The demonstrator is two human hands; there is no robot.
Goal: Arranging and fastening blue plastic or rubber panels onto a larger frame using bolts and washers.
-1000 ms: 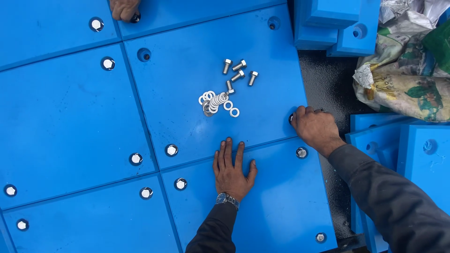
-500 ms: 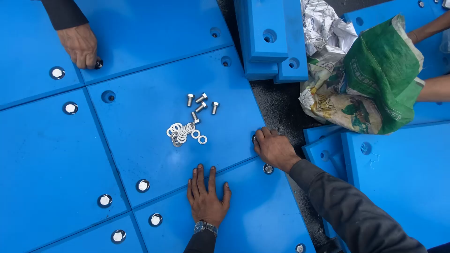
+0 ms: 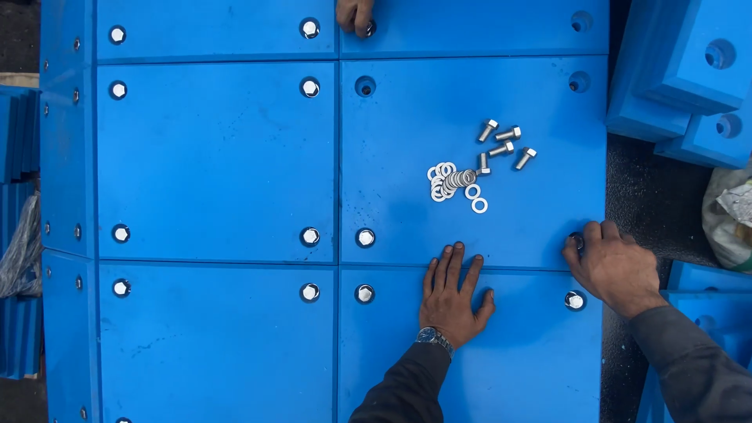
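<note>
My left hand [image 3: 454, 294] lies flat, fingers spread, on the lower right blue panel [image 3: 517, 360], just below the seam; a watch sits on its wrist. My right hand [image 3: 615, 266] rests at the right edge of the upper right blue panel [image 3: 407, 149]. Its fingertips are curled over a bolt [image 3: 577, 240] in that panel's corner hole. Several loose bolts [image 3: 501, 145] and a heap of washers [image 3: 453, 182] lie on the panel above my left hand.
Another person's hand [image 3: 354, 14] touches a hole at the top edge. Bolt heads sit in many panel holes, such as one bolt head [image 3: 575, 300] by my right hand. Stacked blue blocks [image 3: 689, 70] and a bag [image 3: 732, 215] lie to the right.
Both my hands stay at the same spots on the panels. The view has swung left, so more left panels show and the bags at the right are mostly out of sight.
</note>
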